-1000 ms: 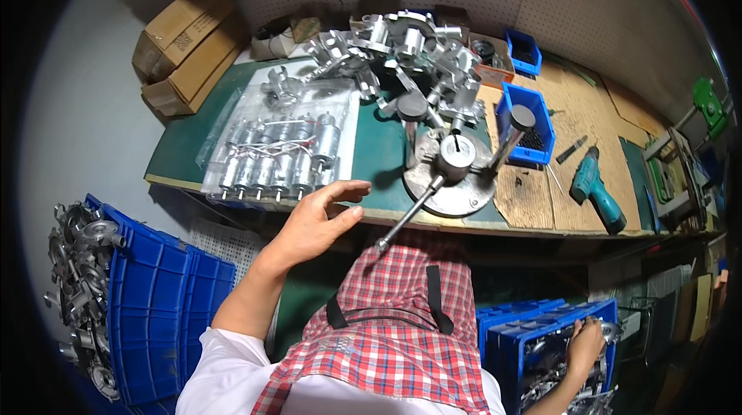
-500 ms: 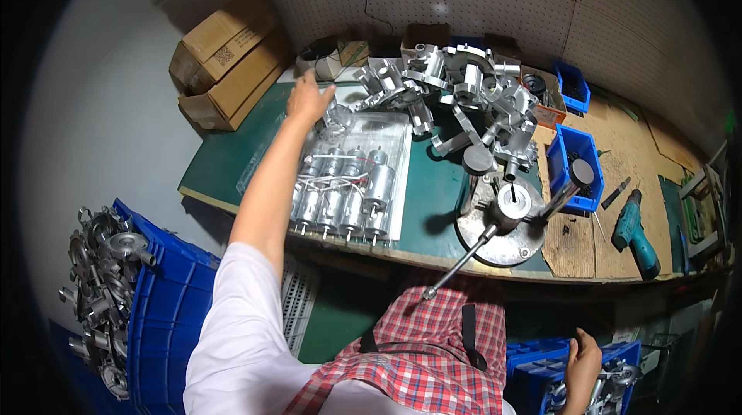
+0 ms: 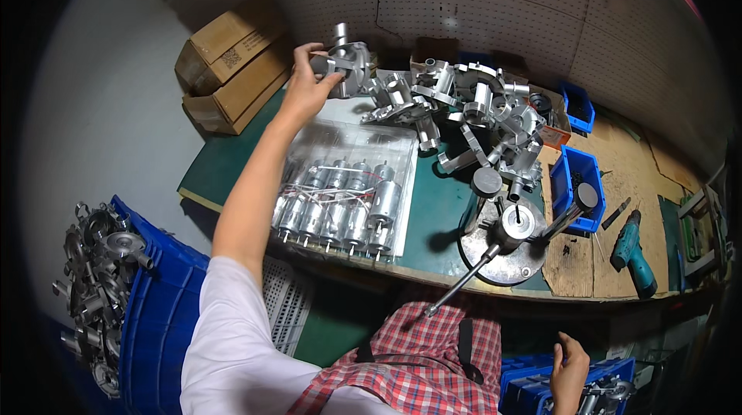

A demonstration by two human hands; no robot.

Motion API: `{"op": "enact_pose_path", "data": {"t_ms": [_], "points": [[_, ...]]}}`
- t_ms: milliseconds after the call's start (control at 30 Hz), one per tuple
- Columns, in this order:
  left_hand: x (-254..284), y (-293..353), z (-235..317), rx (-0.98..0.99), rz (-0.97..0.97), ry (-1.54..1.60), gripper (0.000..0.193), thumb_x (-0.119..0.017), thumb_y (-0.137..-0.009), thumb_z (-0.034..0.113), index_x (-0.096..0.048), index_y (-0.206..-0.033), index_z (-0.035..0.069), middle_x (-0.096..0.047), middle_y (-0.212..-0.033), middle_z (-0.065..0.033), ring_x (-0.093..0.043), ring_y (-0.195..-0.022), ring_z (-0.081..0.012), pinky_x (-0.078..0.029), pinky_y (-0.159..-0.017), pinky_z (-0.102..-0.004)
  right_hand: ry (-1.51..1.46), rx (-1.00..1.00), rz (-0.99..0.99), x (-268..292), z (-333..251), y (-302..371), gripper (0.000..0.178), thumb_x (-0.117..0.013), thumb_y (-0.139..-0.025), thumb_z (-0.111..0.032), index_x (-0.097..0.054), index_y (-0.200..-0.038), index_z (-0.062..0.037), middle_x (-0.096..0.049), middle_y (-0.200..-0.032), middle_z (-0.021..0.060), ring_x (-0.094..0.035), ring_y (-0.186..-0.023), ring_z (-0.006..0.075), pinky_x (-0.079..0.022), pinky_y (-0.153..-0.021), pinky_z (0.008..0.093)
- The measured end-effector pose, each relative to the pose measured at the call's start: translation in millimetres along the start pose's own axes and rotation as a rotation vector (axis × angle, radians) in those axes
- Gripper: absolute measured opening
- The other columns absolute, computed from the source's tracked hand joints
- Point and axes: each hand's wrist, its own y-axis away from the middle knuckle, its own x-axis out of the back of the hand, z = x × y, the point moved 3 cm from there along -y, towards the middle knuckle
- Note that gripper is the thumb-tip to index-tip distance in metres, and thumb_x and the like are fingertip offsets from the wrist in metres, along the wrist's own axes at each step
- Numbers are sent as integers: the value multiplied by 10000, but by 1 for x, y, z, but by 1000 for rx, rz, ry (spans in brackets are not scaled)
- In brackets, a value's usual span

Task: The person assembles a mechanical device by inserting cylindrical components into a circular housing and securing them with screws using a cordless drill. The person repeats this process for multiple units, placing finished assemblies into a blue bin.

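Note:
My left hand point(image 3: 309, 84) reaches out over the far side of the bench, its fingers closed around a silver metal casting point(image 3: 352, 71) with a short tube standing up from it. Just below that arm lies a clear plastic tray point(image 3: 352, 141) with several cylindrical motors point(image 3: 334, 218) and thin red and white wires. Low on the right, my right hand point(image 3: 570, 372) holds nothing; its fingers are loosely bent, with the thumb apart. Beneath it is a blue crate point(image 3: 514, 380) of metal castings.
More castings point(image 3: 479, 106) are heaped along the back of the bench. A round metal fixture point(image 3: 514, 241) with a long lever stands at the front. Blue bins point(image 3: 572, 183) and a cordless drill point(image 3: 634, 256) lie right; a cardboard box point(image 3: 228, 67) and a full blue crate point(image 3: 166, 299) are left.
My left hand now has a casting raised in its grasp, beyond the tray's far edge. My right hand stays low at the right, by the crate. The view has shifted slightly.

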Motion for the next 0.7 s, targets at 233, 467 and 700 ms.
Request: {"op": "enact_pose_path", "data": {"t_ms": [233,467,700], "points": [[69,151,165,-443,-682,615,605,-607,-776,-91,-408,-1317,92,-547,-1331,-151,-525,-1268,-301,-429,-1059,-484,-270,250,17,20,-55,-11,212,-606,-873,55,-678,-1070,21,-669,-848,146,-630,-746,298,-493,-697,345],[-24,318,190,-345,-1319,475,528,-632,-801,-34,-501,-1304,59,-554,-1295,-141,-468,-1225,-336,-389,-1026,-447,-345,558,-31,3,-97,-21,221,-666,-850,41,-703,-1062,-13,-640,-755,120,-594,-662,259,-472,-637,335],[-63,368,190,-325,-1383,417,588,-613,-773,-54,-480,-1338,40,-511,-1307,-162,-425,-1247,-351,-370,-1066,-452,-291,847,-164,-43,-158,-48,202,-694,-841,-42,-679,-1043,-51,-620,-793,112,-623,-776,321,-498,-693,416]]}}
